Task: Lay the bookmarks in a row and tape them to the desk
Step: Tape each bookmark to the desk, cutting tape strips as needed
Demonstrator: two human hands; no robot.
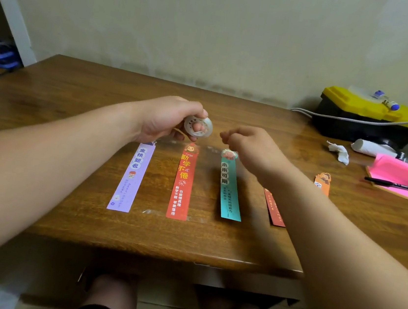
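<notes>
Several bookmarks lie in a row on the wooden desk [80, 103]: a purple bookmark [132, 177], a red bookmark [182, 185], a teal bookmark [229, 188], a dark red bookmark [273, 210] partly under my right forearm, and an orange bookmark [323, 181]. My left hand [166, 119] grips a clear tape roll [198, 126] above the tops of the purple and red ones. My right hand [248, 141] is curled just right of the roll, its fingertips pinched together; any tape strand between them is too faint to see. Clear tape glints at the red bookmark's lower end.
A black and yellow toolbox [366, 117] with a white cable stands at the back right. In front of it lie crumpled tissue [339, 151], a white roll [373, 148], pink sticky notes [398, 175] and a black pen [392, 184]. The desk's front edge runs near my knees.
</notes>
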